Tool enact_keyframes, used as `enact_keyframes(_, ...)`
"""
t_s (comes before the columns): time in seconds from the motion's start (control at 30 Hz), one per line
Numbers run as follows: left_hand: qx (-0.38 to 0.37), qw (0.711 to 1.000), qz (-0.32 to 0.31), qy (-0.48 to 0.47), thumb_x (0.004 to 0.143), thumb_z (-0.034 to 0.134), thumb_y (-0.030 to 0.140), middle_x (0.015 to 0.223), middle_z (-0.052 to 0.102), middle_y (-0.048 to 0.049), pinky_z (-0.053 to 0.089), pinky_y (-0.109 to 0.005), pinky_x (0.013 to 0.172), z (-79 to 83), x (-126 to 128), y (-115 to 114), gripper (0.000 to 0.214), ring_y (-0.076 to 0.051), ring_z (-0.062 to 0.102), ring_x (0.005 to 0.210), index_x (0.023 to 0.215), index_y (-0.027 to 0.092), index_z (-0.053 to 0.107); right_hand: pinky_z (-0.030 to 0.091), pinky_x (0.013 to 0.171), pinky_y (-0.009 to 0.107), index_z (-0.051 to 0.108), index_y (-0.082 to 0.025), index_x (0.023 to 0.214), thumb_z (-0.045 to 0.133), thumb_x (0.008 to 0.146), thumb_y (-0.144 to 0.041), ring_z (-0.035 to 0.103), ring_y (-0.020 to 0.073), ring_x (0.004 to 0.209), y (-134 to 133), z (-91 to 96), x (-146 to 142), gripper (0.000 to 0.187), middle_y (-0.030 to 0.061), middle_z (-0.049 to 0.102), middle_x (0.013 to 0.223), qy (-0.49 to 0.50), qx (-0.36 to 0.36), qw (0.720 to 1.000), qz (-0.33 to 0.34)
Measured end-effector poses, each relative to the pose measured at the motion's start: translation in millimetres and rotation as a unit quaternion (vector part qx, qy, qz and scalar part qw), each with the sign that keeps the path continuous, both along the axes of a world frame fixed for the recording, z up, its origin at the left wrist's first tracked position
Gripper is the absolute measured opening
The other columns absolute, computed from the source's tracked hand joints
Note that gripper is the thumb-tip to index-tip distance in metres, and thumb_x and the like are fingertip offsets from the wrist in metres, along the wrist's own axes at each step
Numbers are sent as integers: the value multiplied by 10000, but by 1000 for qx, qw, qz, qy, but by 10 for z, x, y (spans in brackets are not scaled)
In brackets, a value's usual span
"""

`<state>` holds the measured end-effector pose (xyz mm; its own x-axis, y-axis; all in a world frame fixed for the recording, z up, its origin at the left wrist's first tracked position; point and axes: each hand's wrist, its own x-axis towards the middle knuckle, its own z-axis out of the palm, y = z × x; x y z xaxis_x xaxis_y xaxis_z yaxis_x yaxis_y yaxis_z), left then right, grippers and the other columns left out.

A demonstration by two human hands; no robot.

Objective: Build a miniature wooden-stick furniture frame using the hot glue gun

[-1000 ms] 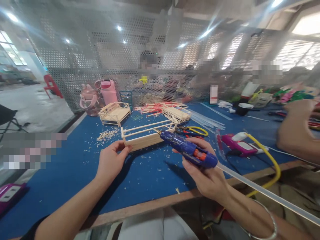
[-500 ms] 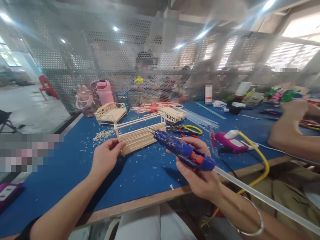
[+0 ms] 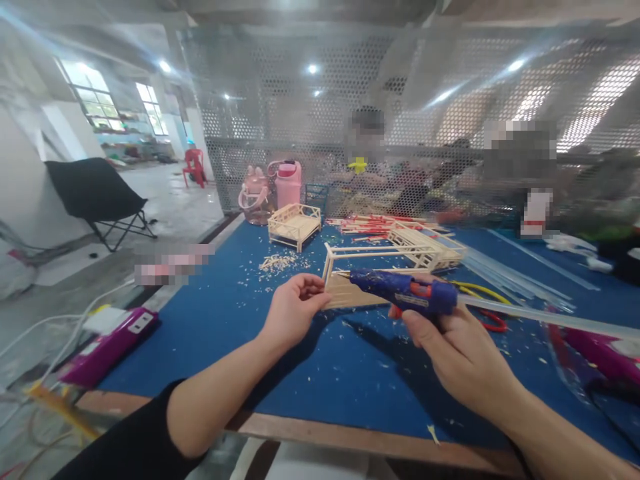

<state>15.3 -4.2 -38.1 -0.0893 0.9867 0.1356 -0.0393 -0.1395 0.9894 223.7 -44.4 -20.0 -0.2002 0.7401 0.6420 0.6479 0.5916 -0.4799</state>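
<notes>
My left hand [image 3: 296, 308] pinches the near left corner of a small model made of thin wooden sticks [image 3: 345, 293], with a slatted base and a raised rail frame. In my right hand [image 3: 450, 340] is a blue hot glue gun [image 3: 400, 291], a long clear glue stick [image 3: 540, 317] reaching out of its back. The gun's nozzle points left, close to the model's left upright; whether it touches cannot be made out. The gun and my right hand hide the model's right part. Behind stand a finished-looking stick bed [image 3: 295, 227] and another stick piece [image 3: 425, 247].
Small wood offcuts [image 3: 280, 262] lie left of the model. Red-tipped sticks [image 3: 370, 225] and clear glue sticks [image 3: 510, 277] lie behind. Yellow-handled pliers [image 3: 480, 293] are partly hidden by my right hand. A purple power strip [image 3: 113, 347] sits left, pink bottles [image 3: 289, 183] at the back.
My head view has turned left. The glue gun's nozzle has moved from over the model's right part to its left end. My left hand keeps hold of the model's corner.
</notes>
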Motion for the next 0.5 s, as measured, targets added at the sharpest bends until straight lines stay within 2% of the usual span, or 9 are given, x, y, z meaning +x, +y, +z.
enact_keyframes(0.07, 0, 1000, -3, -5, 572, 712, 125, 612, 616, 38, 474, -238, 610, 2, 1, -1, 166, -98, 564, 581, 692, 174, 608, 545, 723, 415, 638, -180, 1096, 406, 922, -476, 670, 267, 766, 25, -22, 9, 414, 79, 683, 755, -13, 15, 1000, -9)
enact_keyframes(0.23, -2, 1000, -5, -10, 587, 707, 99, 601, 617, 43, 463, -231, 596, -14, 0, 9, 149, -93, 559, 569, 675, 167, 609, 535, 765, 404, 676, -168, 1027, 373, 934, -519, 666, 287, 909, 48, -47, 5, 473, 126, 707, 952, -52, 79, 995, -34)
enact_keyframes(0.4, 0, 1000, -10, -9, 604, 705, 101, 620, 627, 37, 469, -238, 608, -51, -9, 20, 138, -100, 571, 591, 684, 165, 613, 539, 700, 359, 701, -161, 931, 375, 948, -480, 682, 265, 813, 71, -53, -20, 457, 111, 717, 832, -74, 116, 990, -40)
enact_keyframes(0.5, 1, 1000, -13, -4, 612, 700, 102, 632, 633, 31, 470, -241, 619, -57, -13, 18, 131, -103, 576, 603, 690, 165, 616, 540, 738, 376, 699, -150, 973, 369, 948, -478, 678, 279, 861, 87, -59, -25, 466, 128, 714, 883, -87, 139, 985, -48)
